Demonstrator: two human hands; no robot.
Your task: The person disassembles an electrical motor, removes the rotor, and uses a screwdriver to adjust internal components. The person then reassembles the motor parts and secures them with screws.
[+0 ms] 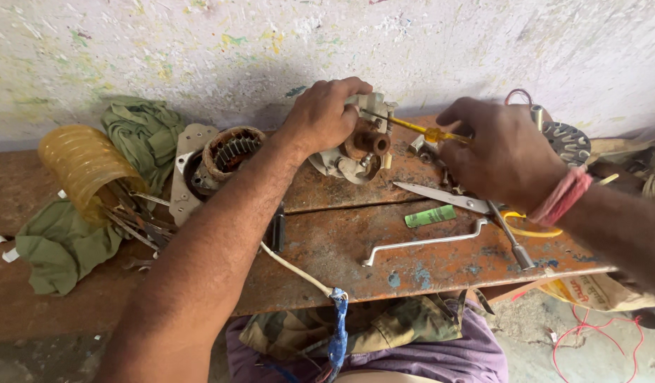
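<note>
While the left hand (320, 117) is clamping a grimy metal motor housing (356, 145) against the rusty tabletop (342, 248), the right hand (501, 152) is gripping a yellow-handled screwdriver (420, 129). Its thin shaft is reaching the housing's top edge.

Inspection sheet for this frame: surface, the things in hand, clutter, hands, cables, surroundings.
Surface: rusty metal bench with worn paint patches.
Things in hand: motor end housing with a brown centre hub, steadied on the bench; yellow-handled screwdriver pointed at it.
Clutter: wound stator, scissors, bent wrench, socket driver, green packet, yellow ribbed plastic jar with tools spilling out, green cloth.
Hands: left hand grips the housing; right hand holds the screwdriver.
Cables: white cord with blue tape; red wire on the floor.
Surroundings: paint-flecked white wall.
</note>
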